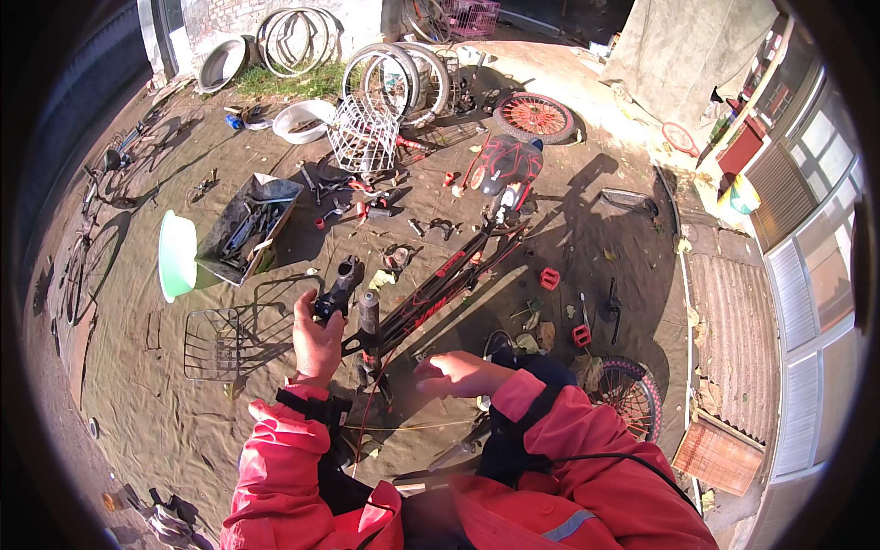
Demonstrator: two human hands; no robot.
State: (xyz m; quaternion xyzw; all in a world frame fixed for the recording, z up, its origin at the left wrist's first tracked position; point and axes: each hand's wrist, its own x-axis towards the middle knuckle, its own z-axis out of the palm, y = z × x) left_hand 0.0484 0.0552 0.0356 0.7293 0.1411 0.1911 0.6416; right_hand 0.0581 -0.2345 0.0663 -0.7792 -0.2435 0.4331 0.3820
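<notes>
Head view: left hand (317, 346) grips tubular black bicycle part (342, 286), right hand (458, 374) half-open

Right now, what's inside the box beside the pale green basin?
The box holds a jumble of dark and metallic tools. Their pile covers the bottom, so anything underneath can't be seen.

Limits of visibility
Right hand (466, 374): fingertips blurred. Black-and-pink spoked wheel (629, 392): partly hidden behind red fabric sleeve (587, 426). Pink wire cage (473, 16): cut off at upper edge.
</notes>
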